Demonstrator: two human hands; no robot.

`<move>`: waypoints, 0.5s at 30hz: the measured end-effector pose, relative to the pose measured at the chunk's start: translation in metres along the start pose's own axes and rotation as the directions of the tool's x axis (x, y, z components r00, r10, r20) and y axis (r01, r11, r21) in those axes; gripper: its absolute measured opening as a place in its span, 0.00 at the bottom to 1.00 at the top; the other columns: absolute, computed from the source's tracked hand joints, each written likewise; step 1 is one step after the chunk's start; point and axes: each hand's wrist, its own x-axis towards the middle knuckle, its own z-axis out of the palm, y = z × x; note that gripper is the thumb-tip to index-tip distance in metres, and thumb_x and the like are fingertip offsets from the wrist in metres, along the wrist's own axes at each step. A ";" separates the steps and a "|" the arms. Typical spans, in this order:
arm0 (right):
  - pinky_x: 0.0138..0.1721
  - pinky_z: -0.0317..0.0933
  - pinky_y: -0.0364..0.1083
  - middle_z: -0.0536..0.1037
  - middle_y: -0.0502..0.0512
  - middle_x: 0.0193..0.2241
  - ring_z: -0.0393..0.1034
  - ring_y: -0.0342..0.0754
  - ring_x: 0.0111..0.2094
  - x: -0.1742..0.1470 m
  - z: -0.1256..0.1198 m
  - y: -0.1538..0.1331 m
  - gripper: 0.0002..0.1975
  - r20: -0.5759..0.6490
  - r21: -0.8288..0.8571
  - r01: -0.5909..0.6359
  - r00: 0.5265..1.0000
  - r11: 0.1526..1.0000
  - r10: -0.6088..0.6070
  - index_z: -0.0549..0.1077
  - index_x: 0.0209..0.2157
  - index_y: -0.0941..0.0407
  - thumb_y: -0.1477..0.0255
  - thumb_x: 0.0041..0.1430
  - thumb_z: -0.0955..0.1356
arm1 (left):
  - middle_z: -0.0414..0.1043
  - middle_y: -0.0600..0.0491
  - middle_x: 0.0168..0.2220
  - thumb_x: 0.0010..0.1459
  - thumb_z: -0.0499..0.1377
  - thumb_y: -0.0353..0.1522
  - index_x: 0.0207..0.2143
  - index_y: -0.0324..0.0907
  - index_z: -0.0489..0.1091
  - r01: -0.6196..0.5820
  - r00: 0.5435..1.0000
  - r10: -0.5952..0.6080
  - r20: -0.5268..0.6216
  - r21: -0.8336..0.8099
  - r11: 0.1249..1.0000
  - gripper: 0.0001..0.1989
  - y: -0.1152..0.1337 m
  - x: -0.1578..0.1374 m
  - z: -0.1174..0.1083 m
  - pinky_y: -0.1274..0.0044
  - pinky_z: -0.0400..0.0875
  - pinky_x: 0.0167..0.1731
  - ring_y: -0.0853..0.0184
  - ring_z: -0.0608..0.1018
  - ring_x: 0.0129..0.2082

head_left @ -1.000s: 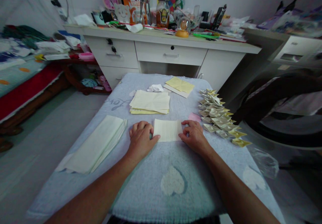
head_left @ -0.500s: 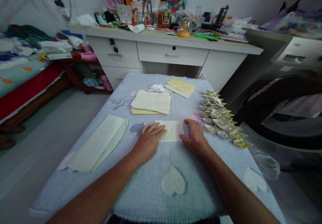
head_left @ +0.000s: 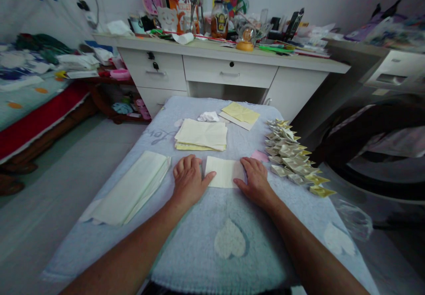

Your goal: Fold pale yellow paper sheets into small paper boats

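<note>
A small folded sheet of pale yellow paper (head_left: 223, 172) lies flat on the cloth-covered table between my hands. My left hand (head_left: 188, 179) rests beside its left edge, thumb stretched onto the paper and the other fingers apart on the cloth. At the right edge, my right hand (head_left: 255, 178) has its thumb and curled fingers on the paper's corners. Behind the sheet is a stack of cream paper (head_left: 202, 132). Rows of folded paper boats (head_left: 292, 153) stand to the right. A long folded bundle of pale paper (head_left: 136, 191) lies on the left.
Crumpled white paper (head_left: 208, 116) and two loose sheets (head_left: 241, 113) lie at the table's far end. A pink paper piece (head_left: 259, 155) is near my right hand. Beyond stands a cluttered white desk (head_left: 229, 70). A plastic bag (head_left: 353, 217) hangs at the right edge.
My left hand has slid left from lying flat across the paper to its left edge, uncovering more of the sheet. My right hand stays at the right edge.
</note>
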 end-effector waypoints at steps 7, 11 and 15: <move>0.57 0.49 0.60 0.68 0.65 0.54 0.58 0.61 0.55 0.000 -0.007 -0.004 0.33 0.030 0.110 0.007 1.000 0.994 -0.011 0.62 0.57 0.60 0.67 0.50 0.70 | 0.67 0.47 0.48 0.53 0.61 0.38 0.37 0.43 0.67 0.011 0.998 0.000 0.070 -0.151 0.988 0.11 0.000 0.006 0.002 0.61 0.57 0.49 0.54 0.65 0.50; 0.57 0.51 0.61 0.68 0.65 0.54 0.60 0.60 0.55 0.001 -0.010 -0.004 0.37 0.013 0.261 -0.046 0.999 0.964 0.045 0.57 0.60 0.58 0.67 0.50 0.70 | 0.71 0.53 0.34 0.51 0.59 0.31 0.30 0.43 0.65 0.050 0.993 0.005 0.120 -0.456 0.889 0.04 0.001 0.007 -0.001 0.66 0.61 0.46 0.60 0.71 0.42; 0.54 0.56 0.56 0.69 0.63 0.50 0.63 0.56 0.51 0.003 -0.017 -0.005 0.35 -0.064 0.526 -0.115 0.983 0.843 0.175 0.57 0.59 0.57 0.61 0.53 0.69 | 0.73 0.54 0.34 0.53 0.58 0.31 0.36 0.42 0.64 0.149 0.979 0.038 0.201 -0.827 0.542 0.07 0.000 0.005 0.001 0.74 0.67 0.39 0.65 0.75 0.35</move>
